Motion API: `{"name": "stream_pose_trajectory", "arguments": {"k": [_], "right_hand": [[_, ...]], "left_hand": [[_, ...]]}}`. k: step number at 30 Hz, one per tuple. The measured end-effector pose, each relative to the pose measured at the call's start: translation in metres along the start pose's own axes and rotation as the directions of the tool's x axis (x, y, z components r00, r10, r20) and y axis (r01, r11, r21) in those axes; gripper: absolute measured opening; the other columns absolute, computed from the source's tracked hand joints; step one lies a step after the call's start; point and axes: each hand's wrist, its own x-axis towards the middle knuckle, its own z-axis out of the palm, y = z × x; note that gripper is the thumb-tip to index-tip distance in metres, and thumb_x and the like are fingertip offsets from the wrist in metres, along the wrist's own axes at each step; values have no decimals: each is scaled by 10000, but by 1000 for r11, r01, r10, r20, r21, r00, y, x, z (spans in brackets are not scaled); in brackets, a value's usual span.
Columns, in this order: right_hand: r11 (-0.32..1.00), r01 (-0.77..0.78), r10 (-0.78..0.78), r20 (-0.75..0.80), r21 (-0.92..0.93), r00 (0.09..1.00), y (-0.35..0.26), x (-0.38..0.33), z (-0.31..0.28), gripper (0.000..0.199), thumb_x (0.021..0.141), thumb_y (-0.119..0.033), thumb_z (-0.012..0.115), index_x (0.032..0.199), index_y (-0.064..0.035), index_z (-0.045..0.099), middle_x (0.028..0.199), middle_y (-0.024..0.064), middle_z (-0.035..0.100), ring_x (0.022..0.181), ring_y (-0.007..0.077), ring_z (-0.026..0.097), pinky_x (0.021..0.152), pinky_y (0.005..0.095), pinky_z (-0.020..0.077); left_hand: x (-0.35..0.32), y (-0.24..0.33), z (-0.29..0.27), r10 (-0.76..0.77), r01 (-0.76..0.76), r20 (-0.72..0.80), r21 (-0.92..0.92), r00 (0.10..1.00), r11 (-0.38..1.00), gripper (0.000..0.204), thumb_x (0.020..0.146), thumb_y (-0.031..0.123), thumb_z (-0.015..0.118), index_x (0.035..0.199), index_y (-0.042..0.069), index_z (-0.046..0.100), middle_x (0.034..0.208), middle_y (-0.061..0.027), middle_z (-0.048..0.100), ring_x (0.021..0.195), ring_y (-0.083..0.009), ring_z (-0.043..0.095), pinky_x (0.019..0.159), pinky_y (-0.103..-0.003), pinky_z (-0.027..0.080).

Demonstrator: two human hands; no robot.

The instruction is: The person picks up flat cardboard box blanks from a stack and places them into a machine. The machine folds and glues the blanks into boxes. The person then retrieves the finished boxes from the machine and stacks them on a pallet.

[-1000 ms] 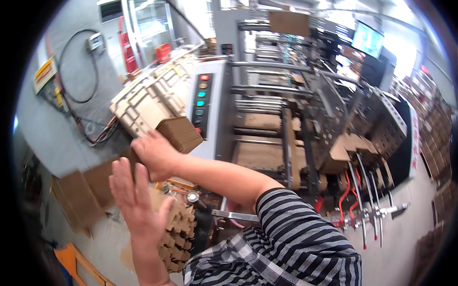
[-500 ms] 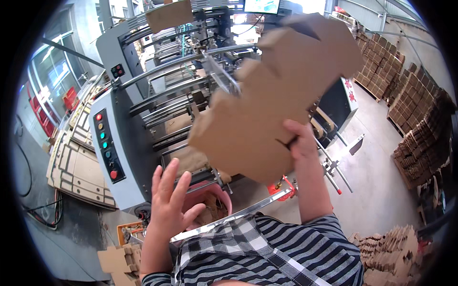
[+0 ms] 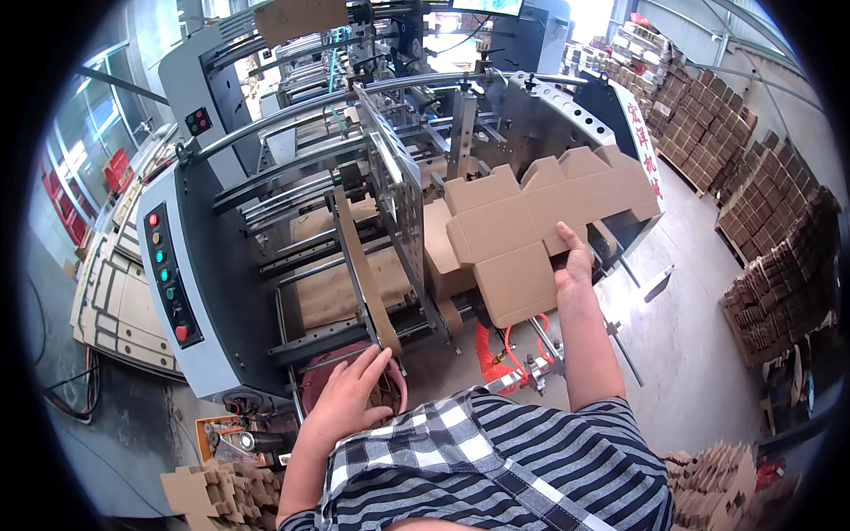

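Note:
A flat die-cut cardboard box blank [image 3: 522, 239], brown with creases and notched flaps, lies tilted over the right part of the machine's feed end. My right hand [image 3: 574, 258] grips its near edge, the thumb on top and the other fingers hidden beneath. Another brown cardboard sheet [image 3: 437, 232] shows partly at its left, next to an upright metal guide plate [image 3: 396, 190]. My left hand [image 3: 350, 396] is empty, with fingers stretched out. Its fingertips are by the near end of a tan belt [image 3: 363, 274], above a pink bucket [image 3: 403, 389]; I cannot tell whether they touch the belt.
The grey machine's button panel [image 3: 168, 279] stands at left. Red hoses [image 3: 489, 354] and metal rods [image 3: 627, 354] stick out at the near right. Cardboard stacks [image 3: 704, 119] line the right side; more blanks [image 3: 221, 496] lie at lower left and others [image 3: 713, 482] at lower right.
The blank has swung down from a raised, blurred position onto the machine's right side, my right hand still holding it. My left hand has lowered toward the belt end. The view has shifted slightly.

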Motion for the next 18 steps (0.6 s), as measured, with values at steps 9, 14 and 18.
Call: {"name": "stream_pose_trajectory", "arguments": {"k": [9,14,18], "right_hand": [[997,-72,72,-16,-6,997,40,26,8,575,738,-122,744,1239,-28,476,1141,124,574,1054,306,581,912,488,509],[992,-115,115,-3,-48,993,42,25,10,564,740,-143,744,1229,-38,484,1128,124,583,1040,305,589,903,486,516],[987,-138,136,-32,-77,990,42,52,-2,536,735,-160,758,1200,-52,515,1115,126,590,1029,310,583,893,499,501]], "left_hand": [[-20,-14,35,-131,133,52,-31,990,991,921,646,246,794,1416,83,317,1394,-191,388,1077,-397,527,936,-430,430],[-19,-17,44,-120,122,60,-28,991,992,902,657,250,785,1413,84,321,1382,-201,401,1045,-408,541,926,-435,437],[-18,-24,51,-119,122,82,-36,990,992,877,676,277,771,1406,79,327,1366,-217,412,1017,-418,554,909,-439,449]]}}
